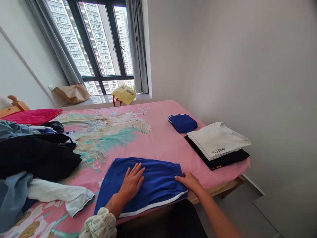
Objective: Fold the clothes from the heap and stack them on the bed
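Observation:
Blue shorts (153,178) with a white side stripe lie flat, folded lengthwise, along the near edge of the bed. My left hand (132,181) rests on them palm down, fingers stretched out. At the elastic waistband on the right, my right hand (189,181) pinches the cloth, thumb on top and the other fingers mostly hidden. Farther back lies a small folded blue garment (183,123). Beside it, a folded white T-shirt (219,138) with dark lettering sits on top of folded black clothing (229,159).
A loose heap of clothes (37,155) covers the bed's left side, with a white garment (61,195) trailing from it. Behind are a red pillow (32,114), a brown paper bag (73,93) and a yellow bag (124,94). A wall (247,72) stands on the right.

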Demonstrator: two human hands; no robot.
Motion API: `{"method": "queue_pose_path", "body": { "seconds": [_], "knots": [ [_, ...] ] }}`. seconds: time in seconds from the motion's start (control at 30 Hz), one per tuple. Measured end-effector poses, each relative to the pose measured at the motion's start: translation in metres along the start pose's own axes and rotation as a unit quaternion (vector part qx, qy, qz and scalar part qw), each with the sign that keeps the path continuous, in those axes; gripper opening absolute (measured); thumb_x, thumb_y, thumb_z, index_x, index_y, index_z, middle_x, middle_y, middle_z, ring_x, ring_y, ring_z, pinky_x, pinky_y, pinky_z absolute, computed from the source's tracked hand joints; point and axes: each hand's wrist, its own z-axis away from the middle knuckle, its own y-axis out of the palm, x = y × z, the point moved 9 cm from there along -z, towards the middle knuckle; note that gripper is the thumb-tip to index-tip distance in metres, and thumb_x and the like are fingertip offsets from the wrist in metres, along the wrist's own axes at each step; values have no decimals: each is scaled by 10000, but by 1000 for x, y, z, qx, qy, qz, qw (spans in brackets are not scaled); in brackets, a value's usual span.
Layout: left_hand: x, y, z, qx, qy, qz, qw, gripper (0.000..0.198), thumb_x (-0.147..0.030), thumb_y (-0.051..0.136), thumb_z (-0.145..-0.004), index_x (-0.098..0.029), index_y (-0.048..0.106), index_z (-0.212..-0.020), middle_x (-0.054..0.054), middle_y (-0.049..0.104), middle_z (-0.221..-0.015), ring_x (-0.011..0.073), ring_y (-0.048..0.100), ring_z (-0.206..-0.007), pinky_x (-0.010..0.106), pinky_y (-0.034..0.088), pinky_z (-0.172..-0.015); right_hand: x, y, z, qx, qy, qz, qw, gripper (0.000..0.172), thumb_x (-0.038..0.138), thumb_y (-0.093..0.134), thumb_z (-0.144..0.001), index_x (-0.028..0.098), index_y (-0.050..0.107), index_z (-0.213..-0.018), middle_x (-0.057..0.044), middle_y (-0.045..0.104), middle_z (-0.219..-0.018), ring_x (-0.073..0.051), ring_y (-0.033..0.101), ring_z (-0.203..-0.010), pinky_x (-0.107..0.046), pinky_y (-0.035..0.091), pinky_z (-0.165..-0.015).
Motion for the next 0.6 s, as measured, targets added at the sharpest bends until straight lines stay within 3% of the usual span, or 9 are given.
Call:
{"method": "queue_pose_path", "body": {
  "seconds": [0.1, 0.23, 0.43, 0.6],
  "knots": [
    [-34, 19, -12, 36, -12, 40, 998, 552, -495, 300, -925, -304, 321, -1442, 27, 168, -1571, 251, 135, -1446, 581, 34, -1141, 13, 13, 13, 45, -14, -118, 992, 419, 479, 717, -587, 145, 638, -828, -141, 704, -866, -311, 655, -905, -413, 497, -803],
    [-35, 30, -18, 56, -83, 111, 989, 684, -533, 445, -837, -245, 329, -1446, 78, 121, -1574, 288, 57, -1452, 580, -79, -1119, 37, 27, 40, 112, -39, -250, 961, 466, 424, 650, -661, 142, 591, -1027, -110, 702, -911, -241, 679, -819, -365, 537, -736],
    [-45, 32, -25, 40, -120, 233, 964, 666, -314, 486, -787, -249, 349, -1435, 51, 134, -1569, 262, 75, -1454, 571, -108, -1112, 80, 28, 67, 160, -64, -493, 853, 530, 321, 702, -659, 177, 548, -1145, -60, 696, -937, -224, 667, -848, -346, 522, -771],
    [-61, 38, -43, -17, -156, 395, 905, 676, -181, 497, -705, -192, 454, -1379, 89, 295, -1523, 247, 187, -1434, 487, -67, -1157, 110, 32, 71, 146, -70, -484, 860, 527, 280, 713, -635, 195, 524, -1120, -24, 675, -842, -206, 653, -764, -318, 515, -692]
  ]
}}
